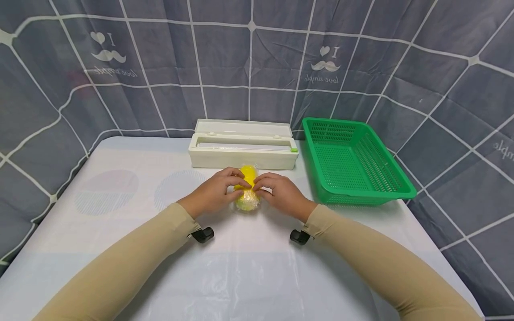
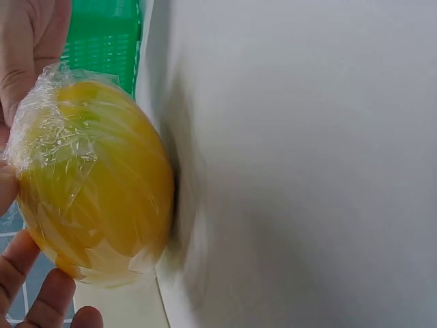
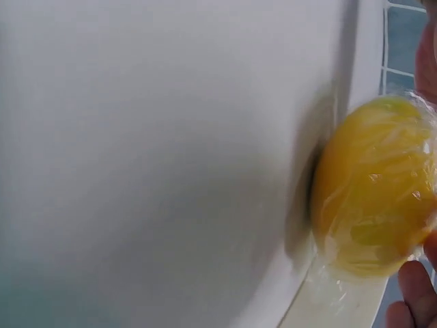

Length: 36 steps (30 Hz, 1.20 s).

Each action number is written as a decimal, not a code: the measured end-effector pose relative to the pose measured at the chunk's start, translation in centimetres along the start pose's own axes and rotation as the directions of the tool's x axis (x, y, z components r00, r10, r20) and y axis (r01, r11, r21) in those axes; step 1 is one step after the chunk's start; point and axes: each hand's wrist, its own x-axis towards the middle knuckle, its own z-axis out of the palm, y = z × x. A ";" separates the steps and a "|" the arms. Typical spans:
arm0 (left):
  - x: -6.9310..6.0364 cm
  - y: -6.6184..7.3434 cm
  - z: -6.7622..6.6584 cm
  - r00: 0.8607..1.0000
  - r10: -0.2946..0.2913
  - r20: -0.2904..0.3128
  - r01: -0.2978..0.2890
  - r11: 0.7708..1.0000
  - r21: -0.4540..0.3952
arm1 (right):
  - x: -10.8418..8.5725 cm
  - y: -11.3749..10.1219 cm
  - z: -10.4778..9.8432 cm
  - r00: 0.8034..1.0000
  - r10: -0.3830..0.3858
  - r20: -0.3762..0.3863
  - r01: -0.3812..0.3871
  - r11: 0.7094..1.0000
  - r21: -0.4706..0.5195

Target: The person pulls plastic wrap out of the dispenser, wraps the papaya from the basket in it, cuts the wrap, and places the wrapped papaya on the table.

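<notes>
A yellow oval fruit (image 1: 249, 173), which looks like a mango or small melon, lies on the table wrapped in crinkled cling film (image 2: 54, 133). My left hand (image 1: 218, 189) holds it from the left, thumb and curled fingertips at its upper side where the film bunches. From the right, my right hand (image 1: 283, 194) does the same, its fingertips almost meeting the left ones. In the right wrist view the wrapped fruit (image 3: 372, 188) shows a smoother film surface, with right fingers (image 3: 416, 287) at its edge. Its underside is hidden.
Just behind the fruit stands a white cling film dispenser (image 1: 242, 159), lid raised, with a green slider (image 1: 294, 150) at its right end. A green plastic basket (image 1: 367, 195) sits to the right. Grey checked curtains (image 1: 225, 53) surround the white table (image 1: 241, 276).
</notes>
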 end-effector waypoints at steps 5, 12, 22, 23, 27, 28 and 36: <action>0.0 -0.2 -0.2 1.000 0.006 -0.002 -0.006 1.000 -0.020 | 0.1 0.0 -0.2 0.996 0.091 -0.024 -0.088 0.991 0.098; -0.1 -0.1 -0.9 1.000 -0.001 -0.020 0.000 0.997 -0.080 | 0.4 -0.5 -0.4 0.992 0.122 -0.022 -0.119 0.987 0.113; -0.5 -0.1 -0.8 0.999 0.030 -0.024 -0.031 0.998 -0.053 | 1.0 -1.2 -0.4 0.986 0.162 0.031 -0.164 0.984 0.068; -0.6 -0.1 -0.8 0.999 0.031 -0.023 -0.032 0.999 -0.040 | 1.0 -1.2 -0.4 0.986 0.162 0.032 -0.164 0.984 0.071; -0.5 -0.1 -0.9 1.000 -0.002 -0.020 0.003 1.000 0.029 | 1.0 -1.2 -0.4 0.991 0.127 0.033 -0.129 0.990 0.052; -0.4 -0.2 -1.0 1.000 -0.010 -0.020 0.012 0.998 0.055 | 1.0 -1.2 -0.4 0.993 0.116 0.036 -0.117 0.992 0.044; 0.3 -0.9 -1.0 0.999 -0.030 0.024 0.024 0.974 0.227 | 1.1 -1.0 -0.6 0.993 0.108 0.054 -0.109 0.993 0.034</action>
